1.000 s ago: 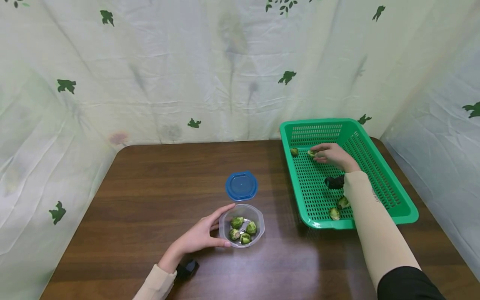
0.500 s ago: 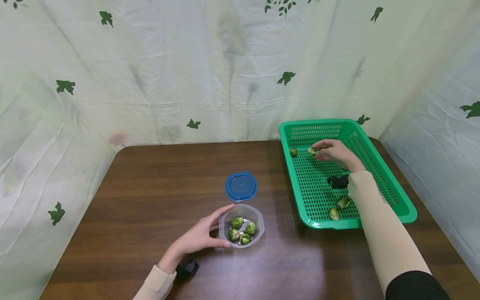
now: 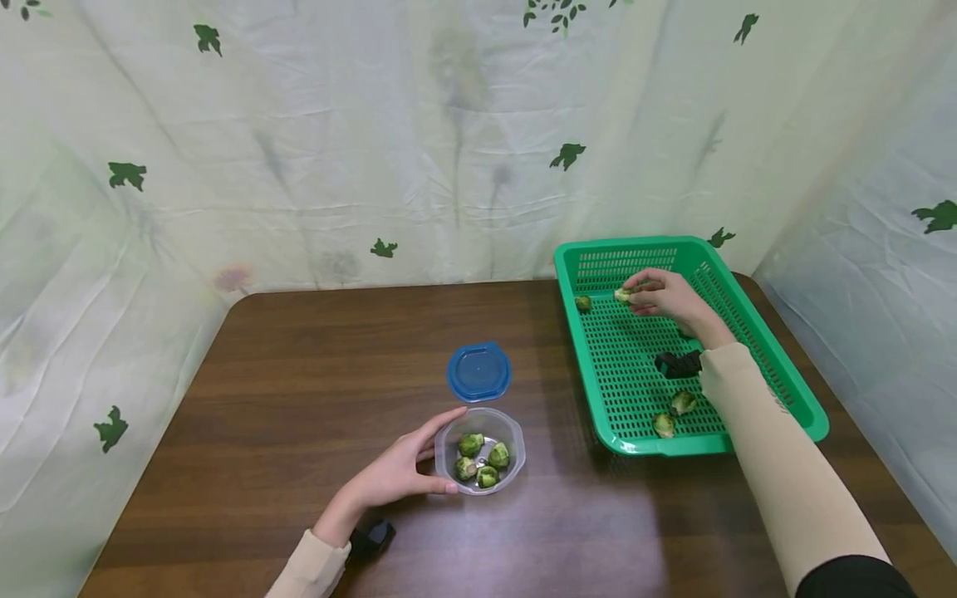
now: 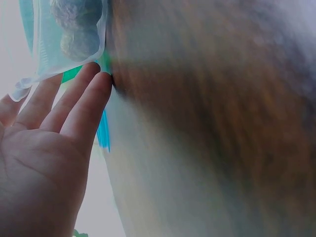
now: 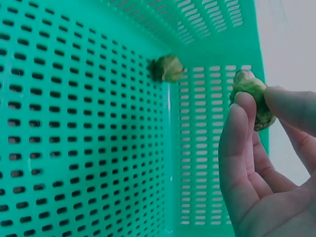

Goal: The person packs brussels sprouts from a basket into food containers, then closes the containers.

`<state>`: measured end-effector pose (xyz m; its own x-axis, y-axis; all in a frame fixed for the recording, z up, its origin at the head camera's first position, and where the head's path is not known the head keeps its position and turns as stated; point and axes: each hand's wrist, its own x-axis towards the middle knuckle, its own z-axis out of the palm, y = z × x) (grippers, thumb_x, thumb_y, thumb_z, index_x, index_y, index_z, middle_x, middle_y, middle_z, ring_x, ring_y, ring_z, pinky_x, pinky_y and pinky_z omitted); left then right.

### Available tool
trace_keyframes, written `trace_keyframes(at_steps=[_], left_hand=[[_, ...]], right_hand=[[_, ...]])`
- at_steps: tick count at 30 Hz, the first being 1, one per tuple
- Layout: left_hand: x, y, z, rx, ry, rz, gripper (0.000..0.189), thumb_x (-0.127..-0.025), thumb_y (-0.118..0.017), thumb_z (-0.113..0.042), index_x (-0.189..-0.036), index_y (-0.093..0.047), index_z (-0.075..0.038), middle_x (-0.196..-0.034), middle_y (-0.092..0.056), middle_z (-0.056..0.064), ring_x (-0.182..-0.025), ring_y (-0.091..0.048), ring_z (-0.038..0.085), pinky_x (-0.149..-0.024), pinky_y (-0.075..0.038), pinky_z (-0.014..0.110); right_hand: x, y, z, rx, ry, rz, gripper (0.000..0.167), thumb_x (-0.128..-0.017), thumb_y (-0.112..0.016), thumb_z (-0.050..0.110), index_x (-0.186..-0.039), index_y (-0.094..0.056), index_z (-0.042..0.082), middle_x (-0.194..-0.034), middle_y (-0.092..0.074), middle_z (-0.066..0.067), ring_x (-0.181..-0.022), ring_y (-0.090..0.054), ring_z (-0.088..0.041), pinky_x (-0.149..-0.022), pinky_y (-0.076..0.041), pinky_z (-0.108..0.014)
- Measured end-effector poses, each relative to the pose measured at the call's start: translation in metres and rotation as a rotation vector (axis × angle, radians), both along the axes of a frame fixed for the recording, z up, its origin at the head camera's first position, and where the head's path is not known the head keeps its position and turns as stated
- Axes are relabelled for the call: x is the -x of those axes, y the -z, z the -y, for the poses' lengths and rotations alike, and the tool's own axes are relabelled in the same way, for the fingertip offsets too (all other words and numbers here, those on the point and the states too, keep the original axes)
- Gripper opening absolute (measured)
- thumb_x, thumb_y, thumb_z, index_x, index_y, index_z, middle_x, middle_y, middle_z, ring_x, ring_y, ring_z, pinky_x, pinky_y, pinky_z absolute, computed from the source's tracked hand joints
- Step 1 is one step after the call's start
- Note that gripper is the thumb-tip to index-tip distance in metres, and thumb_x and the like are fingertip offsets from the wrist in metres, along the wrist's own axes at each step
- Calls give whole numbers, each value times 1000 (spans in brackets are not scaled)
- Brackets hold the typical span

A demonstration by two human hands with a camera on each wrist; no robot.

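Note:
My right hand (image 3: pixel 676 306) pinches a Brussels sprout (image 5: pixel 253 91) between thumb and fingertips, above the far part of a green plastic basket (image 3: pixel 586 374). Another sprout (image 5: pixel 168 68) lies in the basket's far left corner. Two more sprouts (image 3: pixel 682 403) rest near its front side, and one is partly hidden by the right wrist. On the table, my left hand (image 3: pixel 396 467) holds a clear plastic container (image 3: pixel 517 453) from the left, thumb at the near side and fingers at the far side. Several sprouts (image 3: pixel 471 445) sit inside this container.
A blue lid (image 3: pixel 479 372) lies flat on the brown wooden table (image 3: pixel 321 357), just behind the container. The basket stands at the table's right side. A pale printed curtain (image 3: pixel 321 149) hangs behind and at both sides. Each wrist carries a black camera (image 3: pixel 676 364).
My right hand has closed its fingers on the sprout and lifted it slightly, while the forearm shifted to the right. The left hand stays at the container.

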<state>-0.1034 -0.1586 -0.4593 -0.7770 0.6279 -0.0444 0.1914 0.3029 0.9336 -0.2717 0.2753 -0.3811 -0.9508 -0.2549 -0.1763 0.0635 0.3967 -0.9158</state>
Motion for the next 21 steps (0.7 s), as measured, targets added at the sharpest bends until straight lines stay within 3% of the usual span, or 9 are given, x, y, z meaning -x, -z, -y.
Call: trace_keyframes(at_steps=[5,9,16,21], left_hand=[[-1,0,0,2,-3,-2,92,-78,-81,-26,-151,-26,-25,-150,-33,1,-133,-38,21,-104,-38,35],[-1,0,0,2,-4,-3,92,-78,-81,-26,-151,-26,-24,-150,-33,2,-132,-39,22,-104,-38,35],[0,0,0,-1,-3,-8,92,-78,-81,-26,-151,-26,-22,-149,-33,1,-132,-39,21,-104,-38,35],[-1,0,1,-6,-1,-11,92,-78,-81,-26,-151,-26,-23,-149,-33,1,-132,-39,22,-104,-38,34]], right_hand=[[-6,-4,6,13,-7,-31,33,-99,-52,10,-128,-46,-6,-117,-51,-23,-81,-62,-10,-80,-55,-33],[-10,-3,9,25,-35,-43,31,-100,-52,12,-126,-46,-3,-115,-53,-20,-85,-62,-14,-78,-55,-32],[-18,-6,11,69,-77,-39,30,-100,-50,11,-126,-44,-4,-118,-52,-23,-100,-60,-30,-80,-54,-33],[-24,-10,14,105,-111,-39,29,-100,-51,10,-123,-45,-4,-115,-53,-20,-96,-62,-24,-82,-54,-35]])
